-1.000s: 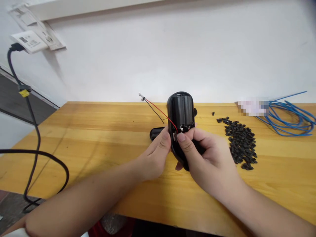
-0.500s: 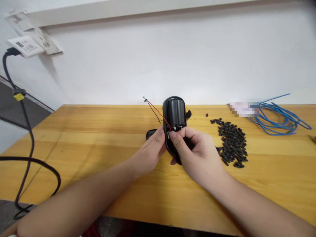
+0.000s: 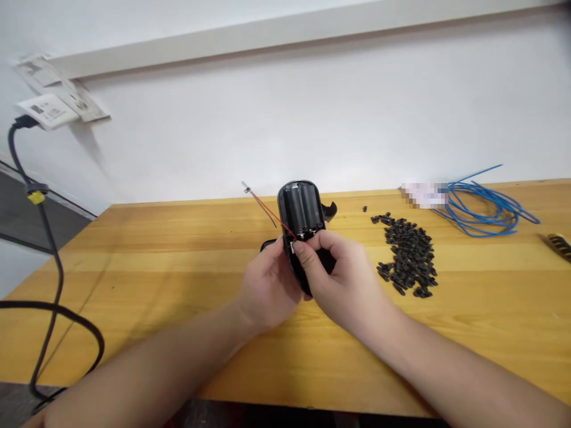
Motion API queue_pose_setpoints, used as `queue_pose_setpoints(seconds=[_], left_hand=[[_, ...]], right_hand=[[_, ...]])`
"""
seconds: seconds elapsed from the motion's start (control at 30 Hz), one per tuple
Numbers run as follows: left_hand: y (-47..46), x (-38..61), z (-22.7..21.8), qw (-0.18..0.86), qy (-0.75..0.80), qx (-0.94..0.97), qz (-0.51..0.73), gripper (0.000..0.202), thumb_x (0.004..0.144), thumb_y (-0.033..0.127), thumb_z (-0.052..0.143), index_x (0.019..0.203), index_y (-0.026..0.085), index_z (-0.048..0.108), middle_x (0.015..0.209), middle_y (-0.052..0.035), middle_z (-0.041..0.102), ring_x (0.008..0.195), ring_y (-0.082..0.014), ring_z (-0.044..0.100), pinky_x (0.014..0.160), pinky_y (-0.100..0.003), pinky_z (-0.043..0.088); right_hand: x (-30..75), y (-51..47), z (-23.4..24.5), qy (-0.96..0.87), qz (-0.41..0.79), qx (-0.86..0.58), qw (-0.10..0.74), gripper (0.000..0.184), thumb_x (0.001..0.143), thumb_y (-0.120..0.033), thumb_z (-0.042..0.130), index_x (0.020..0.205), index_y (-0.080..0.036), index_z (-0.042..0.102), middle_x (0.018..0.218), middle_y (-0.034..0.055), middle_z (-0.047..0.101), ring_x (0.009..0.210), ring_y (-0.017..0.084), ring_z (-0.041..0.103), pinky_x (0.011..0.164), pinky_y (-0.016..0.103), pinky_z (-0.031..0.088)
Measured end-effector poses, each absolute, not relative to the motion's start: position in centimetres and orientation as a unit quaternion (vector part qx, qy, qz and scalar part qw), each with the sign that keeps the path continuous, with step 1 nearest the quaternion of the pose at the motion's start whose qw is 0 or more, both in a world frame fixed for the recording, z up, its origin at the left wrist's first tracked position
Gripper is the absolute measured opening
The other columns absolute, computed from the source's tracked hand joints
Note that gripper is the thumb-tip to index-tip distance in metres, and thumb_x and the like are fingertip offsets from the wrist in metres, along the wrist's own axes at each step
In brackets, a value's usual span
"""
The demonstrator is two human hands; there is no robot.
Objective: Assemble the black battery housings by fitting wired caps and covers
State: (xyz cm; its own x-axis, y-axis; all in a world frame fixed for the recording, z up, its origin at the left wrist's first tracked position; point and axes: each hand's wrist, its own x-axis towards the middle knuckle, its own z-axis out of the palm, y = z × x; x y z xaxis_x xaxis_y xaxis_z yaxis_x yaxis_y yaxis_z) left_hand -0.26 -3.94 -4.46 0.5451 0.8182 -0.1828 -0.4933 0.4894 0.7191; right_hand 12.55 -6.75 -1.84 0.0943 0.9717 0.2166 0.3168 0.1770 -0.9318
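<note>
In the head view, print on the white adapter (image 3: 48,112), left of the black plastic housing (image 3: 302,205), was unreadable. Held above the wooden table (image 3: 191,261), the round-ended housing leaned left, long axis near upright, grooves facing the camera. The left hand (image 3: 266,291) curled round its left edge; the right hand (image 3: 348,273) gripped its lower half.

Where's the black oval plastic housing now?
Head view, centre: the housing is in the left hand, right hand on its front, left of the small black plastic pieces.
</note>
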Motion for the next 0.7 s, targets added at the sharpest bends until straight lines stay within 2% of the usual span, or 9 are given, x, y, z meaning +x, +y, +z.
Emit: queue_pose_setpoints(seconds=[0.17,0.27,0.37,0.47,0.53,0.57,0.6,0.67,0.7], left_hand=[[-4.1,-0.2,-4.3,0.813,0.296,0.318,0.388,0.052,0.102,0.065,0.042,0.122,0.025,0.07,0.098,-0.0052,0.073,0.074,-0.0167,0.065,0.052,-0.025,0.043],[-4.2,-0.1,-3.8,0.82,0.27,0.309,0.398,0.04,0.103,0.056,0.048,0.115,0.024,0.07,0.097,-0.0043,0.072,0.077,-0.0157,0.066,0.058,-0.025,0.049],[-4.4,0.1,-3.6,0.812,0.254,0.314,0.421,0.029,0.101,0.05,0.057,0.112,0.026,0.069,0.093,-0.0018,0.069,0.074,-0.0132,0.064,0.064,-0.025,0.052],[-4.1,0.3,-4.4,0.791,0.255,0.362,0.423,0.041,0.099,0.06,0.056,0.126,0.03,0.064,0.1,-0.0022,0.069,0.073,-0.0131,0.061,0.059,-0.024,0.049],[-3.5,0.1,-5.4,0.761,0.247,0.432,0.416,0.052,0.1,0.066,0.049,0.142,0.034,0.055,0.121,-0.0048,0.069,0.086,-0.0168,0.065,0.061,-0.026,0.051],[-3.1,-0.1,-5.9,0.732,0.239,0.478,0.422,0.055,0.102,0.066,0.045,0.147,0.035,0.051,0.134,-0.0053,0.066,0.1,-0.0194,0.066,0.069,-0.029,0.055],[-2.6,-0.4,-6.4,0.688,0.231,0.532,0.436,0.056,0.103,0.065,0.043,0.15,0.036,0.048,0.144,-0.005,0.061,0.115,-0.021,0.064,0.083,-0.032,0.058],[-1.7,-1.3,-6.9,0.58,0.229,0.641,0.447,0.058,0.105,0.062,0.04,0.155,0.033,0.043,0.154,-0.0059,0.053,0.136,-0.0238,0.054,0.112,-0.04,0.05],[-1.3,-1.9,-7.0,0.532,0.223,0.688,0.441,0.058,0.106,0.06,0.038,0.157,0.031,0.04,0.154,-0.0079,0.053,0.139,-0.0251,0.052,0.118,-0.043,0.045]], right_hand=[[12.2,-6.9,-2.0,-0.577,0.338,-0.55,0.5,0.029,0.096,-0.035,0.06,0.073,-0.017,0.063,0.067,0.0023,0.062,0.057,0.01,0.054,0.049,0.021,0.039],[12.2,-6.9,-1.5,-0.567,0.343,-0.549,0.509,0.03,0.095,-0.033,0.062,0.069,-0.017,0.06,0.063,0.0016,0.059,0.057,0.01,0.053,0.048,0.021,0.038],[12.4,-6.8,-1.1,-0.53,0.412,-0.526,0.523,0.031,0.093,-0.034,0.066,0.068,-0.018,0.057,0.058,-0.0004,0.056,0.051,0.01,0.052,0.046,0.021,0.041],[12.7,-6.5,-1.3,-0.491,0.486,-0.498,0.524,0.034,0.089,-0.04,0.072,0.069,-0.018,0.054,0.058,-0.0013,0.057,0.046,0.013,0.058,0.044,0.025,0.049],[13.2,-6.2,-1.6,-0.488,0.514,-0.488,0.51,0.037,0.084,-0.045,0.077,0.071,-0.018,0.055,0.06,-0.0013,0.058,0.046,0.016,0.061,0.043,0.027,0.052],[13.4,-6.0,-1.7,-0.498,0.516,-0.485,0.5,0.039,0.082,-0.047,0.078,0.071,-0.018,0.055,0.062,-0.0012,0.057,0.047,0.016,0.061,0.043,0.027,0.051],[13.7,-5.9,-1.6,-0.518,0.503,-0.486,0.493,0.04,0.082,-0.048,0.078,0.07,-0.017,0.056,0.063,-0.001,0.057,0.048,0.015,0.06,0.043,0.026,0.05],[14.4,-5.8,-0.9,-0.577,0.434,-0.502,0.477,0.039,0.086,-0.048,0.074,0.069,-0.016,0.06,0.062,-0.0006,0.055,0.05,0.011,0.054,0.044,0.023,0.044],[14.8,-5.9,-0.2,-0.607,0.389,-0.515,0.464,0.038,0.088,-0.048,0.072,0.07,-0.016,0.062,0.061,-0.0004,0.055,0.051,0.009,0.049,0.045,0.022,0.04]])
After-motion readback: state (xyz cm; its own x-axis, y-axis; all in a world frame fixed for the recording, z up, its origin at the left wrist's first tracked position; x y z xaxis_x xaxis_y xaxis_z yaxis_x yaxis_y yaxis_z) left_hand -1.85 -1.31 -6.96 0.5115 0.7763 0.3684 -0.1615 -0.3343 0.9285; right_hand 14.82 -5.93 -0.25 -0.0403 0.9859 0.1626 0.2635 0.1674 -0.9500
